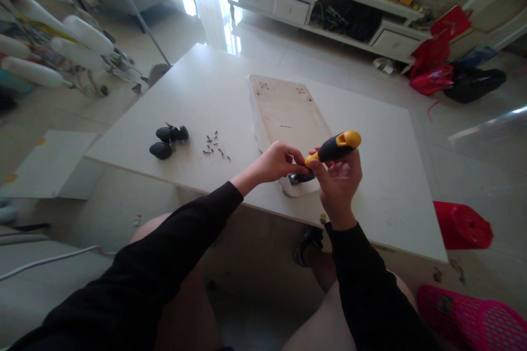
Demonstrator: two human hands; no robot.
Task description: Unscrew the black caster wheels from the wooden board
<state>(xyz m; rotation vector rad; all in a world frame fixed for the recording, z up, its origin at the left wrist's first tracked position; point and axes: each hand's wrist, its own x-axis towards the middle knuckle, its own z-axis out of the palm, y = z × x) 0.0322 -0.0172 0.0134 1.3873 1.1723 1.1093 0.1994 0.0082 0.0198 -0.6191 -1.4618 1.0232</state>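
A yellow and black screwdriver (334, 146) is in my right hand (341, 186), its handle slanting up and to the right. My left hand (280, 162) is closed in a pinch close to the screwdriver's lower end; what its fingertips hold is hidden. Just under both hands, a black caster with a shiny metal plate (302, 177) is at the near end of a worn whitish board (288, 109), partly covered by my fingers. To the left, small dark screws (209, 148) lie scattered on the white table (362, 219), with black casters (168, 140) grouped beyond them.
A red stool or bucket (461, 225) stands beside the table's right edge, and a pink perforated basket (473, 318) is lower right. A white box (61, 159) sits on the floor at left. Across the room is a white cabinet (275, 5), with bags (473, 85) near it.
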